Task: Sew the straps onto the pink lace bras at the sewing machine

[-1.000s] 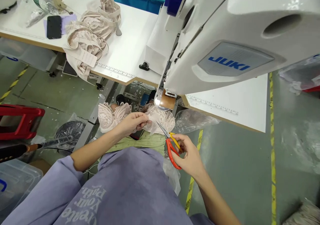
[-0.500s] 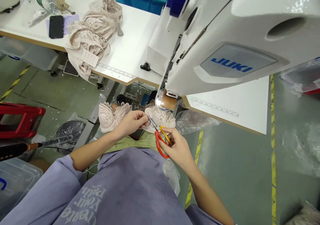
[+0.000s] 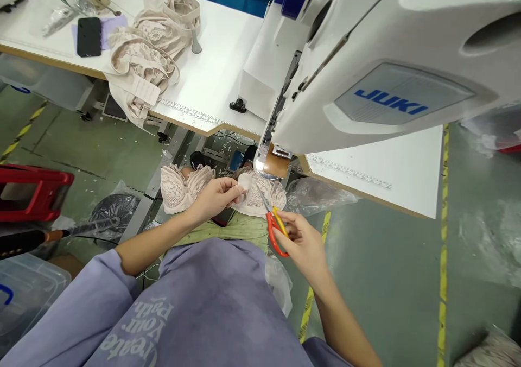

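A beige lace bra (image 3: 265,194) lies across my lap, its cups to either side of my left hand. My left hand (image 3: 222,197) is closed in a pinch, with a small whitish piece (image 3: 245,181) at its fingertips; its exact kind is too small to tell. In my right hand (image 3: 303,243) are scissors (image 3: 272,231) with one red and one yellow handle. Their blades point up and left, towards the lace, and stand a little apart from my left fingertips.
A white JUKI sewing machine (image 3: 366,101) overhangs from the right, its rounded metal end (image 3: 266,166) just beyond the bra. More beige lace garments (image 3: 142,63) are heaped on the white table (image 3: 228,36), beside a black phone (image 3: 89,37). A clear plastic bag (image 3: 317,196) hangs below the table edge.
My right hand has drawn the scissors right and slightly down, away from my left fingertips. My left hand stays pinched, almost in place. The view has shifted slightly.
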The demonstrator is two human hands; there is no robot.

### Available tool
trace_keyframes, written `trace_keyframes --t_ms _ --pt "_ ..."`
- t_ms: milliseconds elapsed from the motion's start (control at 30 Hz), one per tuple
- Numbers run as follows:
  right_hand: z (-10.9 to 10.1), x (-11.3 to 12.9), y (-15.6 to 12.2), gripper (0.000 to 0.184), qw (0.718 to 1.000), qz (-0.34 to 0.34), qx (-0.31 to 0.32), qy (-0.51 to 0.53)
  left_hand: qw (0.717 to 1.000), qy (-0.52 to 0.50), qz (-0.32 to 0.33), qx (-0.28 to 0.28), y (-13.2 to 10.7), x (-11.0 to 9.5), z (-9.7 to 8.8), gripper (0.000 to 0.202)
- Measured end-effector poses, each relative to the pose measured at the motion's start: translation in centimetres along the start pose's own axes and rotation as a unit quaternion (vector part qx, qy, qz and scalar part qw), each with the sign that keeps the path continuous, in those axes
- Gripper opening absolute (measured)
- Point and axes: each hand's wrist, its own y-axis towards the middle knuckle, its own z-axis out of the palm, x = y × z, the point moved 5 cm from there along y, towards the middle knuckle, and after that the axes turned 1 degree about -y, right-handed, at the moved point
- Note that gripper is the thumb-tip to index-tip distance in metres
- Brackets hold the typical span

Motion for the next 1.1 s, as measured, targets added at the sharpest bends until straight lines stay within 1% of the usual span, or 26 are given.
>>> trace_keyframes --t_ms 67,133,200,267,300,333,367,400,433,467,500,567,633,667,700,733,800,833,867,900,933,967,1000,1033,1067,1100 --pt "-1.8 -0.9 0.0 0.042 1.000 0.021 -0.011 -0.011 0.996 -0.084 -0.007 0.006 0.3 0.6 0.0 0.035" --pt "-4.7 -1.9 0.9 0.044 0.996 0.045 -0.040 -0.061 0.989 -0.147 -0.013 0.013 0.6 1.2 0.2 0.037" --pt "-8.8 -2.9 2.6 0.047 0.981 0.069 -0.115 -0.139 0.984 -0.177 -0.016 0.017 0.8 1.4 0.4 0.039" --pt "-12.7 -3.4 4.8 0.049 0.952 0.081 -0.184 -0.229 0.983 -0.180 -0.020 0.021 0.8 1.1 0.6 0.039" --pt "-14.0 -3.3 6.0 0.049 0.938 0.067 -0.200 -0.276 0.984 -0.176 -0.028 0.024 0.6 0.9 0.8 0.038" --pt "-14.7 -2.9 7.0 0.049 0.923 0.039 -0.213 -0.318 0.984 -0.169 -0.040 0.032 0.5 0.6 1.0 0.038" --pt "-14.8 -2.2 7.7 0.049 0.910 0.001 -0.228 -0.347 0.984 -0.161 -0.054 0.046 0.3 0.3 1.2 0.037" --pt "-14.3 -1.4 8.1 0.051 0.899 -0.046 -0.243 -0.360 0.983 -0.153 -0.072 0.066 0.2 0.0 1.5 0.036" --pt "-13.1 -0.3 8.0 0.052 0.894 -0.099 -0.254 -0.356 0.981 -0.145 -0.092 0.090 0.0 -0.2 1.8 0.033" --pt "-11.4 0.7 7.7 0.055 0.894 -0.154 -0.256 -0.335 0.977 -0.138 -0.114 0.117 -0.1 -0.3 2.1 0.028" --pt "-9.1 1.8 7.2 0.056 0.897 -0.216 -0.230 -0.309 0.972 -0.127 -0.136 0.145 -0.1 -0.4 2.4 0.024" --pt "-3.8 3.8 5.6 0.049 0.892 -0.345 -0.110 -0.271 0.960 -0.091 -0.174 0.200 -0.1 -0.4 2.9 0.019" --pt "0.2 4.8 4.3 0.031 0.880 -0.408 -0.009 -0.243 0.948 -0.022 -0.188 0.254 -0.1 -0.3 3.3 0.021" --pt "1.2 5.0 4.0 0.027 0.880 -0.416 0.020 -0.229 0.947 0.023 -0.177 0.268 -0.1 -0.2 3.3 0.023" --pt "1.6 5.0 4.0 0.026 0.887 -0.407 0.030 -0.215 0.952 0.070 -0.148 0.258 0.0 -0.2 3.2 0.024" --pt "1.4 4.7 4.4 0.025 0.901 -0.383 0.022 -0.202 0.963 0.116 -0.101 0.221 0.0 -0.2 2.8 0.023" --pt "-0.3 3.4 5.5 0.023 0.942 -0.288 -0.036 -0.169 0.979 0.184 0.029 0.084 -0.1 -0.2 1.5 0.020" --pt "-1.3 2.5 6.0 0.025 0.962 -0.223 -0.070 -0.137 0.976 0.196 0.088 0.021 -0.4 0.1 1.0 0.023" --pt "-2.1 1.5 6.4 0.028 0.980 -0.156 -0.094 -0.086 0.973 0.190 0.129 -0.017 -0.8 0.8 0.9 0.030" --pt "-2.5 0.6 6.6 0.032 0.990 -0.092 -0.105 -0.014 0.976 0.165 0.144 -0.012 -1.0 2.0 1.2 0.039" --pt "-2.4 0.0 6.7 0.036 0.991 -0.038 -0.100 0.076 0.984 0.117 0.129 0.026 -1.0 3.5 2.0 0.051" --pt "-1.8 -0.4 6.6 0.038 0.981 0.005 -0.085 0.173 0.992 0.048 0.096 0.072 -1.0 5.1 3.1 0.065" --pt "-1.0 -0.5 6.5 0.039 0.961 0.038 -0.067 0.265 0.990 -0.034 0.051 0.124 -0.9 6.5 4.4 0.078" --pt "0.0 -0.2 6.3 0.040 0.936 0.062 -0.052 0.343 0.978 -0.118 0.002 0.169 -1.0 7.6 5.9 0.091" --pt "0.8 0.3 6.0 0.041 0.912 0.079 -0.041 0.400 0.959 -0.194 -0.038 0.202 -1.1 8.3 7.4 0.101" --pt "1.6 0.9 5.7 0.041 0.894 0.090 -0.029 0.439 0.940 -0.254 -0.061 0.220 -1.2 8.4 8.7 0.109"
